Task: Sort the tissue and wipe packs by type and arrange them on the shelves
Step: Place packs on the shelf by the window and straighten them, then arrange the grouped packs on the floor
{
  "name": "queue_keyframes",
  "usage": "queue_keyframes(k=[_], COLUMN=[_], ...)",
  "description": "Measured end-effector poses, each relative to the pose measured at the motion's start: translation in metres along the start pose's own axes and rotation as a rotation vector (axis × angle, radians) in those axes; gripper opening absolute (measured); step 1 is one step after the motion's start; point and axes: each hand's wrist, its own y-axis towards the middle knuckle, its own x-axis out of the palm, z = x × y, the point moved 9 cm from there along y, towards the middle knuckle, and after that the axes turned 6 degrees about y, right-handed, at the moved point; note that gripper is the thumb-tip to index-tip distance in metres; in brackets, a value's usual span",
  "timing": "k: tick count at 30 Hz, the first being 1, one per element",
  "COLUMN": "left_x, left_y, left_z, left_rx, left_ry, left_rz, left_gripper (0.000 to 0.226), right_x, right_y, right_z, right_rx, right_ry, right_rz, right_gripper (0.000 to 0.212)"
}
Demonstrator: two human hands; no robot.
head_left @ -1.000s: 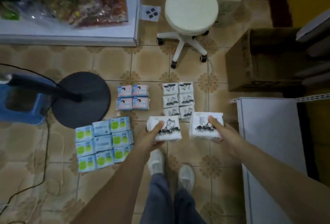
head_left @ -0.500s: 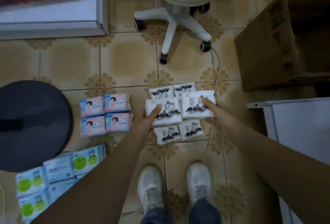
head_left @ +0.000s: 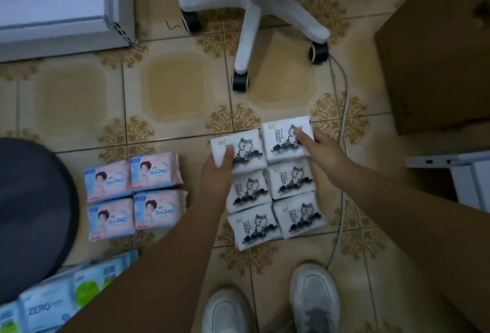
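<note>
Tiled floor (head_left: 172,94), beige with gold corner motifs, carries everything. White dog-print tissue packs (head_left: 275,200) lie in two columns ahead of my white shoes (head_left: 313,298). Four pink-and-blue wipe packs (head_left: 135,194) in two-by-two block, just left of them. Blue-and-green wipe packs (head_left: 66,298) at lower left, blurred. Dark round base (head_left: 29,213) at left edge. White stool base (head_left: 254,14) on castors farther out. Cardboard box (head_left: 437,67) at right. Pale cable (head_left: 342,173) runs along floor right of tissue packs.
</note>
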Motion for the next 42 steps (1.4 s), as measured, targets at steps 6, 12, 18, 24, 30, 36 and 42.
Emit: queue_keyframes(k=[6,12,18,24,30,36,42], left_x=[0.006,-0.019,-0.046,-0.081,-0.124,-0.145,-0.120], left_y=[-0.005,-0.023,-0.125,-0.303,-0.489,-0.646,-0.790], left_z=[0.012,0.043,0.140,0.271,0.415,0.545,0.640], left_rx=[-0.016,-0.114,0.123,0.275,0.455,0.758,1.057], left_ry=[0.128,0.446,0.761,0.859,0.801,0.694,0.640], left_rz=[-0.060,-0.063,-0.089,-0.175,-0.231,-0.191,-0.205], left_gripper=[0.048,0.082,0.080,0.075,0.086,0.070,0.068], right_x=[-0.005,-0.021,-0.044,-0.058,-0.096,-0.169,-0.268], right_y=[0.002,-0.037,-0.145,-0.311,-0.495,-0.675,-0.825], right_z=[-0.016,-0.051,-0.154,-0.323,-0.523,-0.685,-0.760], right_rx=[-0.018,0.021,-0.111,-0.267,-0.540,-0.855,-1.066], right_ry=[-0.206,-0.522,-0.545,-0.416,-0.418,-0.412,-0.382], right_rz=[-0.028,0.041,0.084,0.107,0.178,0.371,0.616], right_gripper=[0.052,0.086,0.074,0.068,0.065,0.062,0.060])
